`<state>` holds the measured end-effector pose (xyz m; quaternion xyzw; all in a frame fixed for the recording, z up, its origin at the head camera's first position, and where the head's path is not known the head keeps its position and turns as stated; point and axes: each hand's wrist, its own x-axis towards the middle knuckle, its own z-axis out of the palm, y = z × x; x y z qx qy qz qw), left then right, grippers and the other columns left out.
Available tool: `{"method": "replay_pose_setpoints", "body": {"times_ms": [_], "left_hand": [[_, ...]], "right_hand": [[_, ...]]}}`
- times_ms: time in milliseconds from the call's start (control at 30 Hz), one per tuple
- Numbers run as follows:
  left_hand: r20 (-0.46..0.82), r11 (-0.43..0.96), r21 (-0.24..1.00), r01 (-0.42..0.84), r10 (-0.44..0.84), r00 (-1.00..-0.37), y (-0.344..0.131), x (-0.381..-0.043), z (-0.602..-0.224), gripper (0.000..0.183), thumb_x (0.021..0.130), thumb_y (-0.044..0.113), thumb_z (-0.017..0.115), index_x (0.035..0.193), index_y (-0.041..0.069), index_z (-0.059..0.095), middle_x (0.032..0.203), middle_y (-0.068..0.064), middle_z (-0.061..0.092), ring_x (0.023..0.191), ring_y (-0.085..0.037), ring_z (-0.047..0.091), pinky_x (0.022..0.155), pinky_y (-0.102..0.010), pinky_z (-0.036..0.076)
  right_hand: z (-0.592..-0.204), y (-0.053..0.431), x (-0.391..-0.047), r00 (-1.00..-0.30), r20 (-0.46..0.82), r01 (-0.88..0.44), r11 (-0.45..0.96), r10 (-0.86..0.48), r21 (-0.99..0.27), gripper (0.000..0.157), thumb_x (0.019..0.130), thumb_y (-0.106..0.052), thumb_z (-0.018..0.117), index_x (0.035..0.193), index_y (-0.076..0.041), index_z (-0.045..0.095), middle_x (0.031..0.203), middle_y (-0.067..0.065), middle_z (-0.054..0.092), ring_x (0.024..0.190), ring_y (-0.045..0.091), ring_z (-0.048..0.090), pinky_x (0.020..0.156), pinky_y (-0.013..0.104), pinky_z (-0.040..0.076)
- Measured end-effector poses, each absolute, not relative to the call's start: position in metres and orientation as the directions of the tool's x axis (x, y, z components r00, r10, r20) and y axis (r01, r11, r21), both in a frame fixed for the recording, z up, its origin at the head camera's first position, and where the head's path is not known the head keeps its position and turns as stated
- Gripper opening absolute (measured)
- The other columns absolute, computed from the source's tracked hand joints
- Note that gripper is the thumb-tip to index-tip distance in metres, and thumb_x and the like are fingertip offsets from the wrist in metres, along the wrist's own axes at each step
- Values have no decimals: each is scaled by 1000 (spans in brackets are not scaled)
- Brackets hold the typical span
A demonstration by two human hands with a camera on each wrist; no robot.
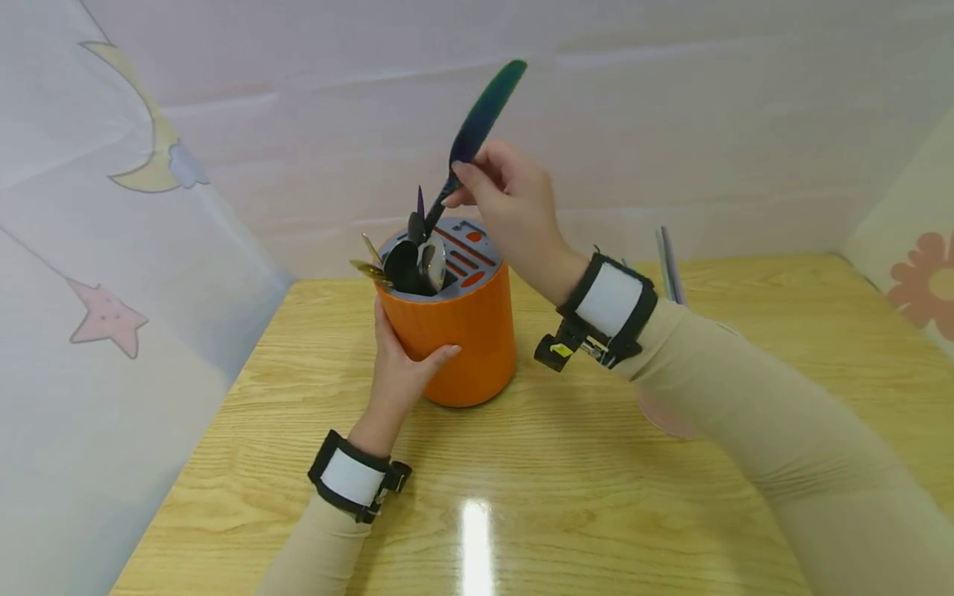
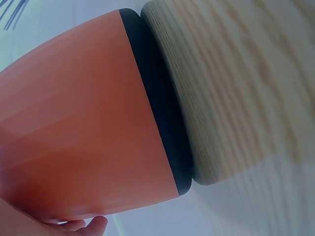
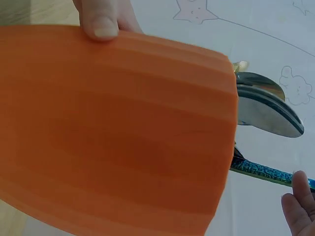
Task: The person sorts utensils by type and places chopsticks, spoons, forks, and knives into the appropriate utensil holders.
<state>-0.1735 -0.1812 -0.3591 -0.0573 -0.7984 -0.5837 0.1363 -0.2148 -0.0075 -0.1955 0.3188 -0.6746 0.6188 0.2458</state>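
My right hand [image 1: 514, 199] pinches a blue-green iridescent table knife [image 1: 484, 108] near the middle, blade up and tilted right. Its textured handle [image 3: 266, 173] points down at the top of an orange cutlery holder [image 1: 462, 339]; whether its end sits in a slot is hidden behind the spoons. Around the holder's left side, my left hand [image 1: 398, 372] grips with the thumb across the front. Dark and silver spoons [image 1: 403, 263] and gold cutlery [image 1: 367, 269] stand at the left of the grey slotted lid [image 1: 488, 252].
Behind my right sleeve, a pink object [image 1: 667, 418] is partly hidden, with thin grey sticks [image 1: 671, 265] rising beyond the arm. The wooden table [image 1: 566, 497] meets a printed backdrop [image 1: 671, 124] at the back and sides.
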Motion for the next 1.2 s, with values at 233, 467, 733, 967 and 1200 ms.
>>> {"method": "replay_pose_setpoints", "body": {"times_ms": [233,467,733,967,1200], "left_hand": [[296,320,911,258,-74,-952,-185,-171,-362,136,59,78,69,155,22,-10,160,-7,5,141,-25,22,114,-47,21],[323,332,900,282,-75,-943,-186,-170,-362,136,58,77,71,155,24,-8,159,-6,8,140,-25,24,113,-47,22],[312,323,906,274,-73,-947,-183,-168,-362,137,58,80,69,155,22,-9,159,-7,9,139,-25,25,113,-48,23],[282,325,914,244,-74,-957,-181,-166,-360,138,58,80,68,155,21,-10,160,-8,6,141,-26,22,113,-48,22],[264,329,916,228,-70,-962,-182,-167,-360,137,60,77,70,155,22,-11,160,-6,3,143,-25,20,114,-47,22]], "right_hand": [[-183,-19,-221,-723,681,-689,54,-116,-723,13,99,-3,53,95,7,59,82,15,62,72,20,63,86,27,52],[-180,-25,-232,-789,608,-608,-33,-93,-793,14,100,-5,51,95,6,58,82,14,61,71,21,64,82,29,54],[-173,-29,-245,-810,572,-558,-133,-126,-819,13,101,-6,50,96,4,58,81,11,61,70,20,63,83,30,54],[-169,-33,-244,-746,567,-603,-5,-351,-797,14,100,-5,52,93,5,60,81,14,62,71,25,62,83,28,52],[-167,-38,-239,-668,559,-717,221,-491,-661,17,98,-10,58,87,0,67,68,5,51,59,15,36,55,24,28]]}}
